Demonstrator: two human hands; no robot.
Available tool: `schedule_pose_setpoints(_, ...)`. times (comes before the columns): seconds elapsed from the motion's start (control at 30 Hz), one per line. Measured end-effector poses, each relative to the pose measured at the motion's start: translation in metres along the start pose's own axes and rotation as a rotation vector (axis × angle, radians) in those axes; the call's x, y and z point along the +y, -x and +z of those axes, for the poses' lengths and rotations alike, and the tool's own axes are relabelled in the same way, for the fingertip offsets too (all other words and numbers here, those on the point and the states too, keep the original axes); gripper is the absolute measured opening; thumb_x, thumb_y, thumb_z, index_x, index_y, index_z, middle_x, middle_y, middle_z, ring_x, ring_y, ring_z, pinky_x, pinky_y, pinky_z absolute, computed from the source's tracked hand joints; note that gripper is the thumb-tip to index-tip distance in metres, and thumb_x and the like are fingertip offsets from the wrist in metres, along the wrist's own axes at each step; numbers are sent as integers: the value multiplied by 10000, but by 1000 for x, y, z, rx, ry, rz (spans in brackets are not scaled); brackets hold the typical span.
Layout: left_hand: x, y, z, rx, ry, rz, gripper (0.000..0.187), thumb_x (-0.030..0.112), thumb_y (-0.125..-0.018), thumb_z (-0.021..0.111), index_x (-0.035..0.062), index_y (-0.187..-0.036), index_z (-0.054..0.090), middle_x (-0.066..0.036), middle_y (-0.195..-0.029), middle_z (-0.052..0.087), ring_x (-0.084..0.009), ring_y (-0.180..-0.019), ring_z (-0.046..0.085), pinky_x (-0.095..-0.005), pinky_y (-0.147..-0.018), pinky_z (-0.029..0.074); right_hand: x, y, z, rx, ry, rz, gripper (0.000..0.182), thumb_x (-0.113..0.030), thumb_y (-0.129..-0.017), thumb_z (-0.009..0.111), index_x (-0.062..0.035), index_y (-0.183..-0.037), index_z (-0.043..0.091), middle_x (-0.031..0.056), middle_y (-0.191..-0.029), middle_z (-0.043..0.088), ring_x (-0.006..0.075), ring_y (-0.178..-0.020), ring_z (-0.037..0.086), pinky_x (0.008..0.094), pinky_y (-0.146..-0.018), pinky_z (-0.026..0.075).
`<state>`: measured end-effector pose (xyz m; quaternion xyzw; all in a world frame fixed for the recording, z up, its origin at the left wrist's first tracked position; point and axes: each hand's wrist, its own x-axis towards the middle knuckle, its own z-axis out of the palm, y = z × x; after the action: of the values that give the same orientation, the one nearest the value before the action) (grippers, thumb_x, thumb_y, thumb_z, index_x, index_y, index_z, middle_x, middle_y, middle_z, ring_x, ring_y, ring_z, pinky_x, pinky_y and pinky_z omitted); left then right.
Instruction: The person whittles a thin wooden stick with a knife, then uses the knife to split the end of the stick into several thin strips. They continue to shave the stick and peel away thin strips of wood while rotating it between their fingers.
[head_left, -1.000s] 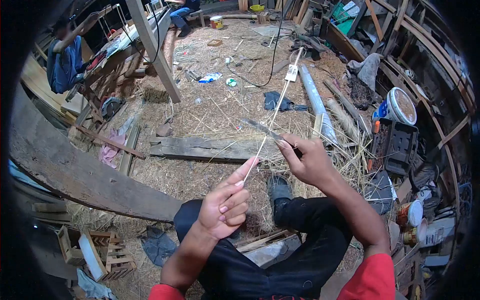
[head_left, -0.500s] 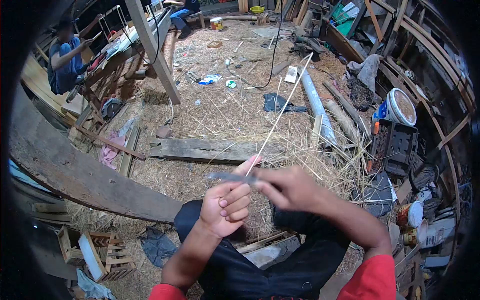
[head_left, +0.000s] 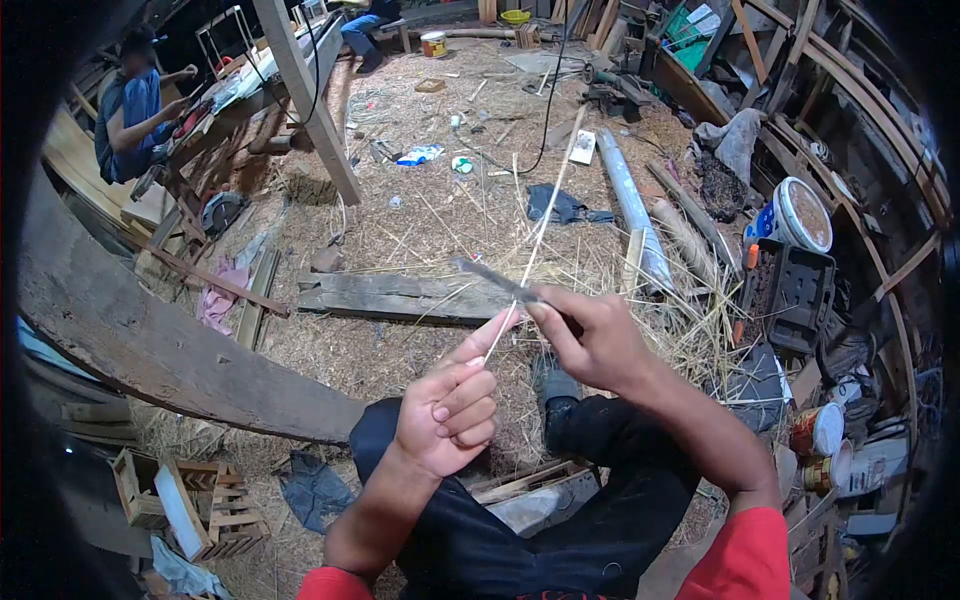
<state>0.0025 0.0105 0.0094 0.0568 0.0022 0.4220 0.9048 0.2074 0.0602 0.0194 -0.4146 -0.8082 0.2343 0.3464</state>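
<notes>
My left hand (head_left: 450, 415) is closed around the lower end of a long, thin bamboo strip (head_left: 545, 225), its index finger stretched out beneath the strip. The strip slants up and away from me over the floor. In my right hand (head_left: 595, 335) I grip a knife (head_left: 490, 279) whose handle is hidden in my fingers. Its blade points left and crosses the strip just beyond my left fingertip.
A thick wooden beam (head_left: 400, 298) lies on the shavings ahead, with loose strips (head_left: 690, 345) heaped to its right. A curved plank (head_left: 180, 330) runs along my left. Right of me are a white bucket (head_left: 803, 215) and an open black case (head_left: 795, 295). Another person (head_left: 135, 110) sits far left.
My right hand and the knife have moved up and away along the strip, from close to my left fist to past its index fingertip. The strip's far end has swung left.
</notes>
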Motion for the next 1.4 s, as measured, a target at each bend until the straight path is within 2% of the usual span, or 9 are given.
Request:
schedule_pose_setpoints(0.1,-1,1,0,67,-1,5,575,49,-994,257,122,-1547,115,31,-526,327,-57,-389,265,-214,-380,231,-11,11,4,-121,56,-175,201,-237,-924,583,-111,-1051,675,157,-706,649,320,-553,639,409,-505,503)
schedule_pose_setpoints(0.23,1,3,-1,121,-259,35,562,52,-993,312,92,-1535,171,48,-525,307,-41,-397,249,-202,-381,232,20,-3,6,122,39,-53,213,-241,-921,588,-87,-1033,684,155,-726,660,316,-562,644,396,-510,493)
schedule_pose_setpoints(0.37,-2,2,2,212,-469,27,550,45,-988,344,55,-1521,210,61,-522,278,-31,-397,232,-192,-377,226,42,-14,-16,20,56,82,238,-181,-933,591,-22,-1084,685,129,-670,650,135,-550,586,290,-525,440)
schedule_pose_setpoints(0.47,-2,1,2,266,-543,44,528,59,-992,349,61,-1511,249,64,-521,283,-30,-394,234,-187,-379,219,34,-6,-8,-132,-14,60,231,-283,-934,580,-88,-960,701,153,-607,603,290,-497,585,385,-521,461)
schedule_pose_setpoints(0.63,-7,2,5,284,-597,99,509,86,-1001,374,80,-1500,279,63,-523,308,-24,-405,252,-187,-389,208,3,8,5,-79,-25,-53,256,-300,-926,592,-169,-1122,693,170,-607,610,356,-528,613,446,-510,492)
schedule_pose_setpoints(1.13,-7,6,4,247,-517,66,544,41,-982,345,54,-1515,236,63,-511,278,-31,-391,239,-194,-380,226,40,-11,-9,128,107,68,238,-187,-917,635,21,-1013,697,170,-694,670,178,-530,617,312,-515,456)
schedule_pose_setpoints(1.17,-7,7,4,245,-530,61,542,43,-983,344,54,-1515,238,62,-512,278,-31,-390,242,-193,-379,236,39,-11,-9,129,114,99,257,-251,-913,620,-22,-978,718,202,-778,681,332,-663,678,384,-593,517)
schedule_pose_setpoints(1.27,-4,8,6,234,-593,26,538,49,-984,343,56,-1513,243,60,-513,281,-33,-389,254,-191,-377,267,22,-10,-13,170,60,32,230,-215,-908,624,-14,-974,714,208,-848,688,346,-704,683,384,-609,526)
schedule_pose_setpoints(1.4,-1,10,5,247,-716,-18,537,71,-983,353,51,-1510,247,54,-516,292,-40,-389,275,-189,-379,309,25,-5,-8,141,-261,208,277,-238,-955,603,25,-923,685,90,-683,642,136,-603,592,297,-569,461)
